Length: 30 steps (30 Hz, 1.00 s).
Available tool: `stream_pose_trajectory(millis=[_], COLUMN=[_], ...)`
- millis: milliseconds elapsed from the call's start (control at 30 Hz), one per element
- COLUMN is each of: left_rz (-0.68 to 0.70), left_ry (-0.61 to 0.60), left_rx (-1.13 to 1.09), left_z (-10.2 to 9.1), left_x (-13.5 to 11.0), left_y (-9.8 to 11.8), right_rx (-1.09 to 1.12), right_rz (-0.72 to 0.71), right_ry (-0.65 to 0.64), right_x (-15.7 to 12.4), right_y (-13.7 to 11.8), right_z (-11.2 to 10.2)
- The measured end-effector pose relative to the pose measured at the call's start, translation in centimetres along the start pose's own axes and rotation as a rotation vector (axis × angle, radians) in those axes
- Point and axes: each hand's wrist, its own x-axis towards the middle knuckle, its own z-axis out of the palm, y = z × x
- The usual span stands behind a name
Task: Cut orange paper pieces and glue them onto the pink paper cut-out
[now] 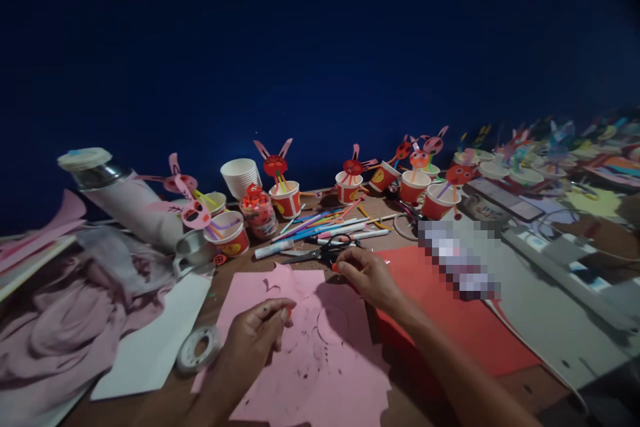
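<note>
My left hand (257, 330) rests on a pink paper sheet (320, 360) with its fingers pinched together on something small and reddish that I cannot make out. My right hand (367, 273) lies at the far edge of the same sheet, fingers curled around a small red-orange piece. Black-handled scissors (325, 251) lie just beyond my right hand. A red paper sheet (450, 313) sits under my right forearm.
A tape roll (197, 349) and white paper (155, 340) lie left of the pink sheet. Pens and sticks (325, 225), several paper cups with rabbit-face cutouts (285, 197), a stack of white cups (241, 177) and a lying flask (123, 197) stand behind. Crumpled cloth (65, 320) fills the left.
</note>
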Motion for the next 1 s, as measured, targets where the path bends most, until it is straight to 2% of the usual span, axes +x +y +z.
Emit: stream_pose_trajectory(millis=[200, 467, 733, 1000], left_rz=[0.000, 0.041, 0.075, 0.070], left_ry=[-0.013, 0.001, -0.026, -0.024], left_rx=[-0.006, -0.036, -0.055, -0.027], left_z=[-0.2, -0.3, -0.2, -0.3], left_x=[0.2, 0.3, 0.2, 0.2], left_y=[-0.1, 0.0, 0.3, 0.3], right_rx=[-0.232, -0.422, -0.523, -0.568], right_rz=[0.021, -0.064, -0.140, -0.215], right_ry=[-0.106, -0.183, -0.184, -0.144], right_x=[-0.2, -0.7, -0.7, -0.8], right_y=[-0.7, -1.1, -0.9, 0.5], right_z=[-1.2, 0.1, 0.8, 1.9])
